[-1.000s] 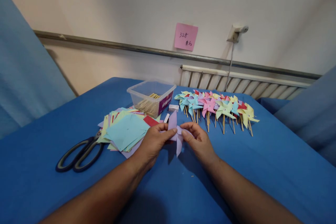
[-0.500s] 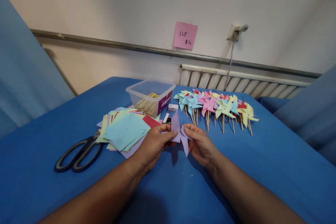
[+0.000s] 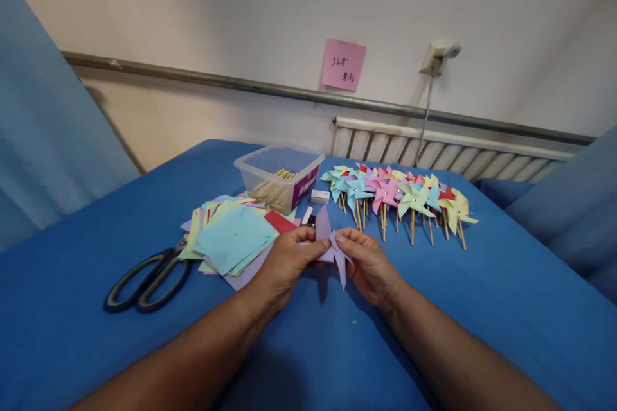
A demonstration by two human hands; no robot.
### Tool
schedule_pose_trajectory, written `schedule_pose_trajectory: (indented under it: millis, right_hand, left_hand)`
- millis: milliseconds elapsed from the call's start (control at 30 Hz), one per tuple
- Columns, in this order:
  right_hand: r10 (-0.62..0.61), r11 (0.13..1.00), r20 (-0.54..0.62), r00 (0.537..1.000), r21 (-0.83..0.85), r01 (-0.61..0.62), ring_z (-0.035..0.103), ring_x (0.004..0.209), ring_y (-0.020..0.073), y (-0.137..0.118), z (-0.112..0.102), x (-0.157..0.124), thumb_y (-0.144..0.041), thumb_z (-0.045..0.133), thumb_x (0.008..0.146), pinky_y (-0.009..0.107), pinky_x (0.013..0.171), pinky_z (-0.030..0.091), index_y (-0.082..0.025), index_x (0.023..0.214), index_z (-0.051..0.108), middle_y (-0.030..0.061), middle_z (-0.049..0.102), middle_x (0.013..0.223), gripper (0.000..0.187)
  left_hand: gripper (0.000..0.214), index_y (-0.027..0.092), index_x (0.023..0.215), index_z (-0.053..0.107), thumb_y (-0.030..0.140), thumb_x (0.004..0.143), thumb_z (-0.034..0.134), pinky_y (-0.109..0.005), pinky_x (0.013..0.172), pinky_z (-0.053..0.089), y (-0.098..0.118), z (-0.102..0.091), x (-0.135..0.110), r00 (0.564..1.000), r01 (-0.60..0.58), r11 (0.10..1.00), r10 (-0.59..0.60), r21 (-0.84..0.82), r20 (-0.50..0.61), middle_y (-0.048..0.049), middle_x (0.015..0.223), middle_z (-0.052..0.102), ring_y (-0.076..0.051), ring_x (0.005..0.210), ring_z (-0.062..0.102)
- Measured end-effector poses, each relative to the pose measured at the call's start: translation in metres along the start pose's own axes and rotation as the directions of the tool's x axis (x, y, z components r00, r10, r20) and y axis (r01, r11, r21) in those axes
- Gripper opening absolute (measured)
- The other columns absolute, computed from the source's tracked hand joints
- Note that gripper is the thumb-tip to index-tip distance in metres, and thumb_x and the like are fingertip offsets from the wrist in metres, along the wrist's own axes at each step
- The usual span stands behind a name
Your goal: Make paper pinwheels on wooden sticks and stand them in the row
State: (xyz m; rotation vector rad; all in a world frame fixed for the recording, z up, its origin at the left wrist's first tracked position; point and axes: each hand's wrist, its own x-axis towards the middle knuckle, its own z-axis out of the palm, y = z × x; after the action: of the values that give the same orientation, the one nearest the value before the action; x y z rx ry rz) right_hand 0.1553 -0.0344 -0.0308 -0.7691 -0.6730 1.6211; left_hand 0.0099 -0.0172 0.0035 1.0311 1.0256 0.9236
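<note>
A lilac paper pinwheel head [image 3: 326, 237] is held just above the blue table between both hands. My left hand [image 3: 285, 262] pinches its left side with thumb and fingers pressed together. My right hand [image 3: 369, 263] pinches the centre from the right. One blade points up and another hangs down between the hands. Just left of my left hand lies a stack of coloured paper squares [image 3: 230, 237].
Black-handled scissors [image 3: 144, 279] lie at the left. A clear plastic box of wooden sticks [image 3: 278, 178] stands behind the paper, with a small white box [image 3: 319, 196] beside it. A row of finished pinwheels on sticks [image 3: 400, 198] lies at the back right.
The lilac pinwheel head has turned slightly in my fingers, its lower blade swinging to the right. Both hands stay in the same spot.
</note>
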Motion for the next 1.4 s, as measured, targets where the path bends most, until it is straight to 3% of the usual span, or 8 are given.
schedule_pose_trajectory:
  millis: [167,333,500,667,1000,1400]
  right_hand:
    - [-0.062,0.992,-0.017,0.998,-0.112,0.06,0.05,0.048,0.0064,0.0002,0.0022,0.0,-0.032,0.08,0.064,0.018,0.047,0.038,-0.015,0.075,0.065,-0.0022,0.062,0.06,0.025]
    - [-0.18,0.963,0.01,0.984,-0.2,0.179,0.061,0.072,0.0118,-0.0026,-0.0025,0.0019,-0.027,0.08,0.064,0.022,0.064,0.047,-0.021,0.092,0.066,0.0015,0.068,0.087,0.033]
    - [-0.287,0.879,0.069,0.955,-0.377,0.292,0.057,0.064,0.0117,-0.0049,-0.0052,0.0015,-0.027,0.076,0.068,0.024,0.061,0.045,-0.023,0.09,0.068,-0.0008,0.065,0.074,0.024]
    - [-0.376,0.778,0.146,0.915,-0.488,0.397,0.059,0.078,0.0139,-0.0015,-0.0033,-0.0025,-0.023,0.07,0.075,0.028,0.073,0.046,-0.025,0.094,0.069,0.0016,0.065,0.093,0.019]
    - [-0.33,0.854,0.032,0.943,-0.415,0.313,0.056,0.062,0.0113,-0.0049,-0.003,0.0017,-0.031,0.074,0.07,0.024,0.06,0.045,-0.022,0.085,0.07,-0.0011,0.065,0.07,0.018]
    - [-0.286,0.876,0.032,0.958,-0.396,0.275,0.057,0.063,0.0115,-0.0051,-0.0009,0.0022,-0.032,0.077,0.065,0.025,0.06,0.045,-0.022,0.079,0.071,-0.001,0.067,0.069,0.019]
  left_hand:
    - [0.022,0.013,0.071,0.062,0.029,0.061,0.074,-0.022,0.052,0.042,-0.0014,-0.0011,0.0033,0.998,-0.049,0.994,0.053,0.103,-0.04,-0.0003,0.062,0.061,-0.01,0.053,0.053]
    - [0.022,0.014,0.072,0.064,0.028,0.06,0.074,-0.023,0.053,0.042,-0.0009,-0.0028,0.0044,0.993,-0.086,0.978,0.1,0.191,-0.063,-0.001,0.063,0.063,-0.011,0.054,0.053]
    - [0.021,0.013,0.074,0.064,0.027,0.061,0.072,-0.023,0.056,0.043,-0.0014,-0.0041,0.0047,0.993,-0.095,0.977,0.106,0.19,-0.05,-0.0018,0.066,0.064,-0.012,0.057,0.055]
    - [0.019,0.013,0.073,0.064,0.026,0.06,0.07,-0.023,0.054,0.041,-0.0032,-0.0054,0.0065,0.99,-0.119,0.963,0.132,0.243,-0.039,-0.0013,0.066,0.063,-0.012,0.056,0.054]
    - [0.023,0.014,0.076,0.065,0.028,0.06,0.072,-0.024,0.055,0.042,-0.0009,-0.0024,0.0035,0.992,-0.121,0.974,0.124,0.189,-0.001,-0.0021,0.069,0.064,-0.012,0.058,0.054]
    - [0.024,0.013,0.075,0.066,0.031,0.06,0.072,-0.022,0.053,0.04,-0.0003,-0.0025,0.0036,0.992,-0.118,0.975,0.122,0.186,-0.01,-0.0017,0.066,0.062,-0.012,0.056,0.052]
